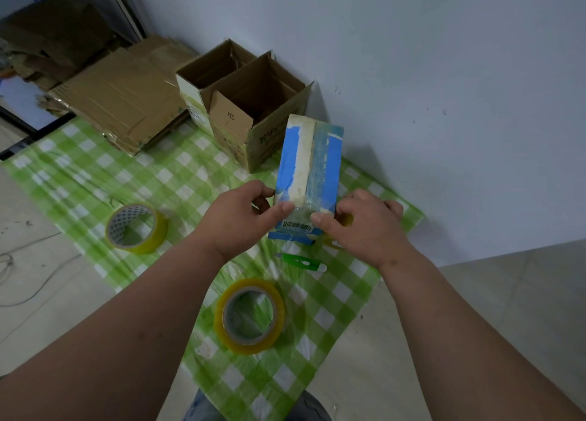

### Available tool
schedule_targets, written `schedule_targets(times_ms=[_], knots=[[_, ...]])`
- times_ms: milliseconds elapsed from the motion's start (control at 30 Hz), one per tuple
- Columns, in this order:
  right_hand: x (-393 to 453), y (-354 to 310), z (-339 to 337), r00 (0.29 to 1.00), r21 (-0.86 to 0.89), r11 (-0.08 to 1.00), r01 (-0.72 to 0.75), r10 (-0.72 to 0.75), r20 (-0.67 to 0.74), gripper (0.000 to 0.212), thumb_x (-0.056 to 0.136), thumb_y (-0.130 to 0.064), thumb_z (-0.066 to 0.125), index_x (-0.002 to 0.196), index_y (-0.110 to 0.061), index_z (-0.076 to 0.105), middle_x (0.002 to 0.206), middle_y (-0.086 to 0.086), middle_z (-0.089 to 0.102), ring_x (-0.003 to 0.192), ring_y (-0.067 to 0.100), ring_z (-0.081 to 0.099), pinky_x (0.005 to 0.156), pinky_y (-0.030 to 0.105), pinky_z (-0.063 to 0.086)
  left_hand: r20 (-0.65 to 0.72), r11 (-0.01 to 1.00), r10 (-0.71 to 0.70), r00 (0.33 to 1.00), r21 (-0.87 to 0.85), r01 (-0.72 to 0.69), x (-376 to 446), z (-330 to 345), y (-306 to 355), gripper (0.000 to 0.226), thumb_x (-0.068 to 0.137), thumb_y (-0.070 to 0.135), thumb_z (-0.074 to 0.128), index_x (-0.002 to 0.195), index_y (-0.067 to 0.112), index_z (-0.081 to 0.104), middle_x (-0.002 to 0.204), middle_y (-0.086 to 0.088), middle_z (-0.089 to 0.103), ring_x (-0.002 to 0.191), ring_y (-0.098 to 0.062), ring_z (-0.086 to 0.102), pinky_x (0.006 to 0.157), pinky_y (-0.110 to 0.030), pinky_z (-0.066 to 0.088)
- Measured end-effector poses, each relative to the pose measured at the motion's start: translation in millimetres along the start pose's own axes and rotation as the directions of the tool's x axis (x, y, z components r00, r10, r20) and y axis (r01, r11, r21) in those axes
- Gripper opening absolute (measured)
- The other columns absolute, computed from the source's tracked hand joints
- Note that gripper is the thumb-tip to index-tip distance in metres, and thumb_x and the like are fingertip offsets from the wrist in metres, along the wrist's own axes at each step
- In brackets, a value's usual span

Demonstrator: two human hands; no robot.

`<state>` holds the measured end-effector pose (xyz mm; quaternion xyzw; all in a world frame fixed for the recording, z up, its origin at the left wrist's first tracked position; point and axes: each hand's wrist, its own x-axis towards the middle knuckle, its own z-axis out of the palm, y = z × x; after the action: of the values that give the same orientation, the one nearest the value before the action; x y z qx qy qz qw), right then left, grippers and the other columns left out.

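Note:
A small blue and white box [309,167] wrapped in clear tape stands tilted above the green checked cloth [79,179]. My left hand [236,219] grips its lower left edge, thumb pressed on the taped front. My right hand [364,227] holds the lower right edge, thumb on the tape near a barcode label [298,226]. A yellowish tape roll [344,222] shows partly behind my right hand; whether that hand holds it I cannot tell.
Two clear-tape rolls lie on the cloth, one at left [136,229] and one near me [250,316]. A green utility knife [301,261] lies below the box. Two open cardboard boxes [253,103] and flattened cardboard [120,100] sit by the wall.

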<state>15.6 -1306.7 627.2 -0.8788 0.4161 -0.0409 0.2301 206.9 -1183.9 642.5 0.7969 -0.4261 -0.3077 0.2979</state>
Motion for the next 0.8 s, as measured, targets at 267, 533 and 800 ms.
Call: schedule_targets(times_ms=[267,533,800], knots=[[3.8,-2.8,5.6,1.0,-0.03,0.999,0.014,-0.015,-0.02,0.045,0.074,-0.081,0.049,0.058,-0.039,0.044,0.081,-0.015,0.045,0.084,0.007,0.044,0.073,0.03,0.01,-0.091,0.99,0.022,0.996,0.141,-0.009,8.1,3.4,-8.2,0.047,0.066,0.062,0.076,0.094,0.03,0.054,0.075,0.013,0.061,0.068,-0.001,0.056,0.059,-0.027,0.047],[5.5,-8.4,7.5,0.998,-0.115,0.993,0.034,-0.04,-0.056,0.044,0.076,-0.076,0.052,0.063,-0.034,0.048,0.084,-0.012,0.048,0.086,0.011,0.048,0.072,0.031,0.008,-0.103,0.972,0.132,0.986,0.209,-0.108,14.7,4.1,-12.7,0.044,0.074,0.049,0.079,0.094,0.014,0.061,0.071,0.006,0.06,0.065,-0.018,0.057,0.056,-0.033,0.044],[3.0,-15.0,14.1,0.992,-0.145,0.989,0.002,-0.02,-0.124,0.043,0.078,-0.072,0.051,0.066,-0.031,0.048,0.081,-0.01,0.049,0.084,0.015,0.053,0.083,0.035,0.018,-0.126,0.951,0.212,0.969,0.255,-0.175,14.2,7.1,-16.6,0.039,0.075,0.045,0.079,0.086,0.015,0.057,0.067,0.008,0.056,0.064,-0.022,0.058,0.055,-0.031,0.042]])
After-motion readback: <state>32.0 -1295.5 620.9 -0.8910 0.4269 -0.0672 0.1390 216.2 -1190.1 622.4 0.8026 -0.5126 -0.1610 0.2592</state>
